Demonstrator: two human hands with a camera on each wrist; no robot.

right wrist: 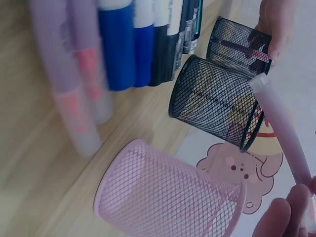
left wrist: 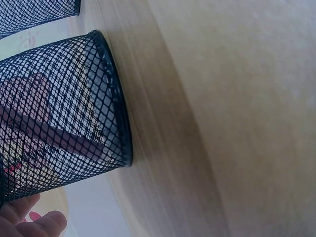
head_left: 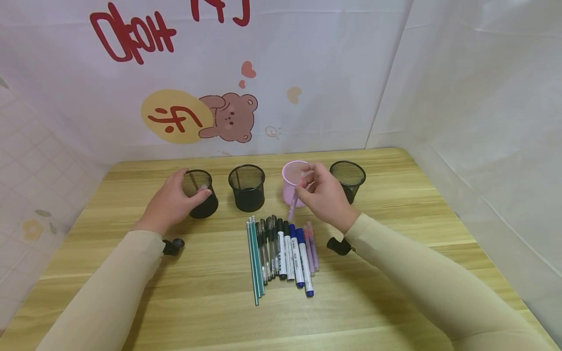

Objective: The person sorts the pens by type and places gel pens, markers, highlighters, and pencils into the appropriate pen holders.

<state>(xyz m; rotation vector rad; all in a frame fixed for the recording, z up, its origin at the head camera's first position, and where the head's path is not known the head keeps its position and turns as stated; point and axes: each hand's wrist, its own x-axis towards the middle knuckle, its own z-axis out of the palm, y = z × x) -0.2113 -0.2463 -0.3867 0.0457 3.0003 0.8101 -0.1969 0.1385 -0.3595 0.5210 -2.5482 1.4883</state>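
My left hand (head_left: 171, 204) grips the leftmost black mesh pen cup (head_left: 206, 207) near its rim, with the thumb in front. One slim pen (left wrist: 59, 138) leans inside this cup, seen through the mesh in the left wrist view. My right hand (head_left: 327, 197) pinches a pale purple highlighter (head_left: 292, 207) by one end. The highlighter hangs tilted in front of the pink mesh pen cup (head_left: 287, 189), which stands upright. In the right wrist view the highlighter's free end points toward the black cups, and fingertips (right wrist: 276, 217) show at its other end.
A second black mesh cup (head_left: 248, 195) holds a thin stick; another black cup (head_left: 349, 178) stands at right, partly hidden by my hand. Teal pencils (head_left: 253, 263), black gel pens (head_left: 265, 253), black and blue markers (head_left: 296, 253) and purple highlighters (head_left: 311, 248) lie in a row on the wooden table (head_left: 197, 307).
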